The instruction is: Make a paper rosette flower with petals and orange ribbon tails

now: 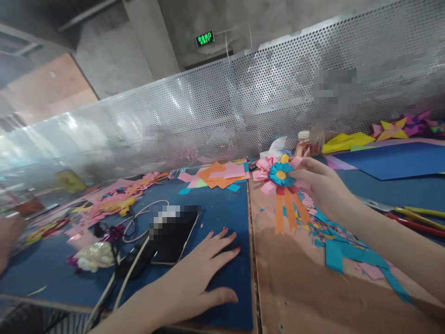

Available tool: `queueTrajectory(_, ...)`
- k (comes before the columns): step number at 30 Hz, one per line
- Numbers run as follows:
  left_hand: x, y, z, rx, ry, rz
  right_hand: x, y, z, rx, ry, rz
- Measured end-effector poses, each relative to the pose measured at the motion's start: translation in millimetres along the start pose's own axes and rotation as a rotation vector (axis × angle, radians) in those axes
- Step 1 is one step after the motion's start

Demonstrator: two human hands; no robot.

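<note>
My right hand [313, 181] grips a paper flower [281, 174] by its right edge and holds it up above the wooden board. Pink loops ring its blue pleated middle, which has a yellow centre, and orange strips hang below. Palm down, my left hand [205, 269] rests on the blue mat [222, 208] with its fingers spread and nothing in them. Just beyond that wrist lies a dark phone [175, 236]. Blue and pink paper scraps [347, 253] lie under my right forearm.
Paper sheets [220, 175] lie at the back. Scissors [413, 213] are at the right, near a capped bottle [303, 144]. Cables [134, 266] and a pale trinket [93, 256] lie left. Another person's hand [10, 236] shows at the left edge. A perforated metal screen [194, 120] stands behind.
</note>
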State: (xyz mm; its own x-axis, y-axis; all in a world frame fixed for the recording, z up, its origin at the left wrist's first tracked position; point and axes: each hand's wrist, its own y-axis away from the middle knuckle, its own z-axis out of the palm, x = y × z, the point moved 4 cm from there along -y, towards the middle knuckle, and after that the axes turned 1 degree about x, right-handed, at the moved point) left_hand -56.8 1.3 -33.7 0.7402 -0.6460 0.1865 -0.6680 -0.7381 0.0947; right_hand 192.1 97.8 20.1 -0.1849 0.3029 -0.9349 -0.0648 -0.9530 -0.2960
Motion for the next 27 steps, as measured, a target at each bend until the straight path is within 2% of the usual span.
queueTrajectory(9, 0, -9, -3.8, 0.174, -0.028, 0.087, -2, 4, 2, 0.011, 0.017, 0.016)
queueTrajectory(14, -3, -8, -0.1, 0.205, -0.041, 0.098, -1, 3, 5, -0.023, 0.012, 0.015)
queueTrajectory(21, -4, -9, 16.2, 0.252, -0.066, 0.079, 0, 4, 5, -0.04, -0.004, 0.013)
queueTrajectory(27, -2, -7, 17.0, 0.292, -0.039, 0.071, 4, 5, 4, -0.028, 0.028, 0.048)
